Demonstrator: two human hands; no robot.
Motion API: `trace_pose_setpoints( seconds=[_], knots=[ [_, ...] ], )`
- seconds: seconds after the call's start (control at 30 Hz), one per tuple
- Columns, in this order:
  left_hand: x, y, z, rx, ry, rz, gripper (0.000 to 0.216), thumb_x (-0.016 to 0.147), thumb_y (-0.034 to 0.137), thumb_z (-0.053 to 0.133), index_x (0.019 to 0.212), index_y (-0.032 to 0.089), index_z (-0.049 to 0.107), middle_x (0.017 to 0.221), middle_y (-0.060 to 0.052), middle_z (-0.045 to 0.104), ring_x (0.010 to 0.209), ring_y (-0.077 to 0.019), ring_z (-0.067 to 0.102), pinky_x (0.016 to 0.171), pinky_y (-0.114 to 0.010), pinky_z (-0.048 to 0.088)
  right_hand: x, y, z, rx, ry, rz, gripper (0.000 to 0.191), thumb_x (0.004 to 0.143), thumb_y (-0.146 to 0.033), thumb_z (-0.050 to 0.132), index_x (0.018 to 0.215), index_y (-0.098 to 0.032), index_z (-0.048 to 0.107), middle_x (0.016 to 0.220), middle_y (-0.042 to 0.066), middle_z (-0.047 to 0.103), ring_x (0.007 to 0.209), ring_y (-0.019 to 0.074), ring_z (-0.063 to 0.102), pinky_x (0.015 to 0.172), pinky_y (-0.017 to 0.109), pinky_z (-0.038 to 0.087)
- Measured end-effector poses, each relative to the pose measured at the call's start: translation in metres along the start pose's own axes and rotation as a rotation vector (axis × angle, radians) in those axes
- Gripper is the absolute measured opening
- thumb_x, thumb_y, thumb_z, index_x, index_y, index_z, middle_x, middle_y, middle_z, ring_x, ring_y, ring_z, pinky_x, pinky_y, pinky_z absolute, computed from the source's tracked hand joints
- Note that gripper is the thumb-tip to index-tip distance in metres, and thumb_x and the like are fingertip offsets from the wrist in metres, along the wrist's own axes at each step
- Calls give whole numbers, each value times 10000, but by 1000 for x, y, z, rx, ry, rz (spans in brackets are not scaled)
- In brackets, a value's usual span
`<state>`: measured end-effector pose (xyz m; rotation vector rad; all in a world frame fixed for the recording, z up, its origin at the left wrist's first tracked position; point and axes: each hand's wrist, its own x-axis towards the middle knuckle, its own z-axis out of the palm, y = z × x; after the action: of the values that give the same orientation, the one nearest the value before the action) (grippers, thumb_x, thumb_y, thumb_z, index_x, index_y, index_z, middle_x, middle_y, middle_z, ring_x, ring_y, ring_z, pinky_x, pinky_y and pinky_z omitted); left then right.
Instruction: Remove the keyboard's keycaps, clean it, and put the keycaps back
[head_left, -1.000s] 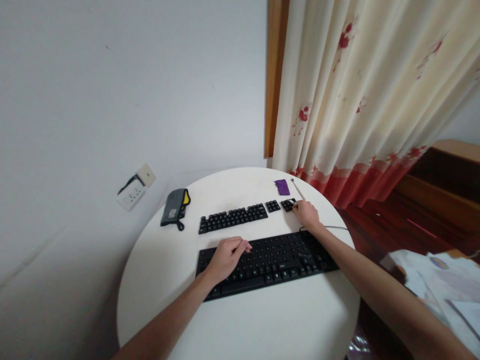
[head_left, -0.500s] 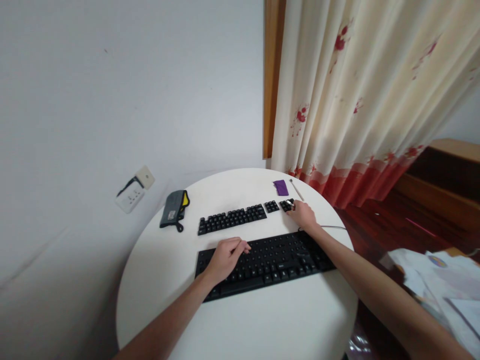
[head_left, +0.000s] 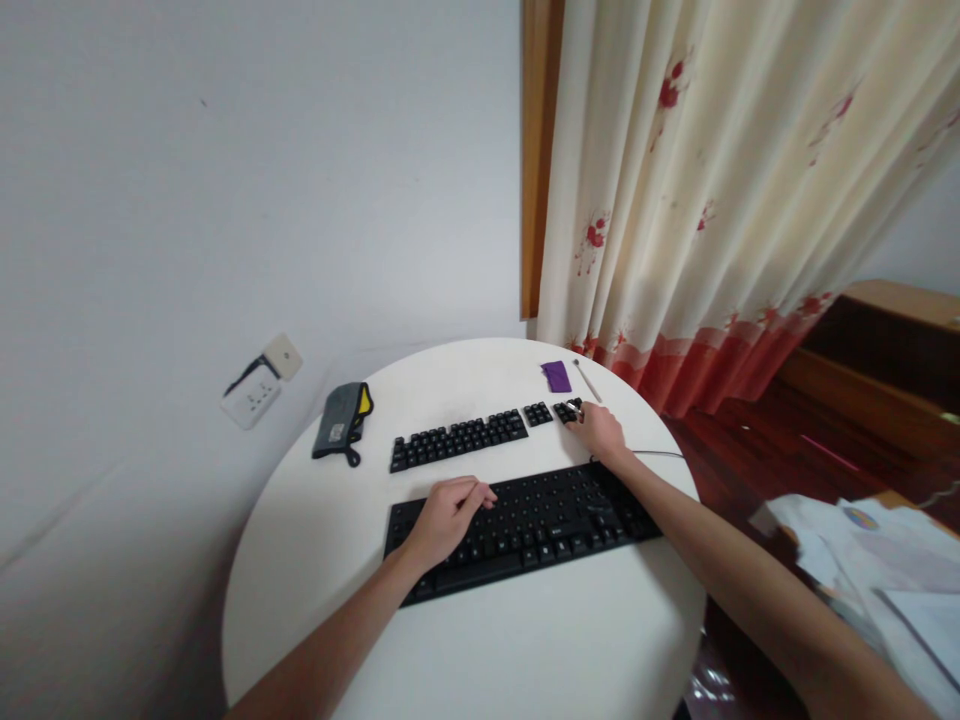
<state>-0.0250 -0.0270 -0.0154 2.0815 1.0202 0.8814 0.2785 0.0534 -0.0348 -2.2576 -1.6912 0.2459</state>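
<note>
Over the left half of the black keyboard, the left hand rests loosely curled, fingers bent together; whether it grips anything I cannot tell. Beyond the keyboard's right end, the right hand is narrowed to a pinch around a slim metallic tool, its tip at a small group of black keycaps. Also beyond the keyboard lie a long block of keycaps and, between it and the right hand, a smaller block. Past the keyboard's far left corner sits a grey pouch showing yellow at one edge; its contents are hidden. Farther behind the keyboard's right half are a purple cloth piece and a thin stick.
</note>
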Motion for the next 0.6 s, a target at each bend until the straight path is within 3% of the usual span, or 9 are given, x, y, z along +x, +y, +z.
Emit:
trace_pose_setpoints(
  seconds=[0.2, 0.3, 0.43, 0.5, 0.6],
  knots=[
    [0, 1, 0, 10, -7, 9, 408, 979, 377, 420, 772, 171, 705, 754, -39, 702, 749, -173, 654, 740, -278, 487, -4, -1, -12, 49, 39, -8, 241, 814, -396, 651, 904, -174, 633, 892, 105, 698, 822, 223, 642, 671, 266, 413],
    [0, 1, -1, 14, -10, 9, 415, 982, 377, 411, 773, 171, 704, 755, -42, 703, 751, -175, 653, 744, -281, 490, -10, 8, -31, 220, 121, -63, 278, 895, -415, 506, 884, -166, 629, 844, 83, 689, 789, 202, 623, 686, 264, 418],
    [1, 1, -1, 10, -22, 12, 393, 975, 360, 429, 774, 175, 711, 753, -34, 704, 747, -171, 654, 744, -276, 492, -33, 36, -60, 585, 225, -143, 485, 968, -434, 248, 819, -160, 619, 843, 84, 671, 818, 206, 608, 750, 271, 435],
    [1, 1, -1, 21, -25, 13, 380, 969, 352, 439, 768, 180, 711, 749, -26, 703, 741, -168, 654, 740, -272, 492, -51, 53, -69, 626, 277, -178, 489, 970, -452, 243, 832, -171, 619, 875, 71, 658, 852, 200, 594, 788, 265, 427],
    [2, 0, 0, 40, -32, 17, 367, 968, 341, 440, 769, 186, 706, 752, -17, 700, 748, -164, 652, 743, -265, 488, -78, 78, -71, 588, 262, -188, 434, 959, -454, 299, 820, -184, 609, 772, 37, 613, 747, 179, 565, 720, 257, 419]
  ],
)
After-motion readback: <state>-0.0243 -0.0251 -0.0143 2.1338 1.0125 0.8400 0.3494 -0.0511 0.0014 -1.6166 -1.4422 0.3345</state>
